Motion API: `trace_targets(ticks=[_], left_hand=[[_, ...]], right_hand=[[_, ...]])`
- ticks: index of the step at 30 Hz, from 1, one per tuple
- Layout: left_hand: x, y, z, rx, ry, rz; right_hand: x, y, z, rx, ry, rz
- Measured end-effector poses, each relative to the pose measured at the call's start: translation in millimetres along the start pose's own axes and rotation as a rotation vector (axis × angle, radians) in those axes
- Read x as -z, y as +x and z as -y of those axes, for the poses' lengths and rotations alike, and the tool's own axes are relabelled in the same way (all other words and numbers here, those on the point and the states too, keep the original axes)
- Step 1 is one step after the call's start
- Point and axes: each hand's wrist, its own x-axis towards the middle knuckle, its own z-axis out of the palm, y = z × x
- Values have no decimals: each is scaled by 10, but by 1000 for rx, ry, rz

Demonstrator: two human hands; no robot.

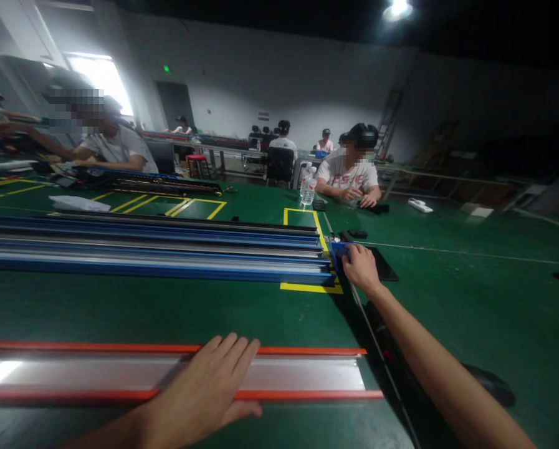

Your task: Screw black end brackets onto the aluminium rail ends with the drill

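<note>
My left hand [214,380] lies across a long metal channel with red edges [307,373], fingers stretched out and thumb over the near edge. Farther off, my right hand [362,267] has its fingers curled on a small blue piece [339,254] at the right ends of several long blue rails [167,265]. The hand covers much of that piece. Beside it, a flat black object [386,265] rests on the green table [242,312]. A thin pale cord [377,343] runs down past my right wrist.
Yellow tape [307,287] marks the table around the rail ends. Clear plastic bottles [308,186] stand near a person [349,171] seated opposite. Another person [115,146] works at the left beside dark rails [162,184]. A dark object [489,383] lies at the right.
</note>
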Motion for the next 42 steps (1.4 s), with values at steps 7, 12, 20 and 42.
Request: trace_targets(ticks=[7,12,20,42], left_hand=[[-283,-304,345,53,-16,-66],[-561,-668,758,104,14,-142],[-653,-1137,1435,196,-32,-63],[121,-435,832,-112,-135,-156]], right_hand=[[-15,-36,17,-76,-48,118],[-14,-42,59,-82,-66,162],[-36,-30,28,-85,-63,162],[-32,108,-546,127,153,124]])
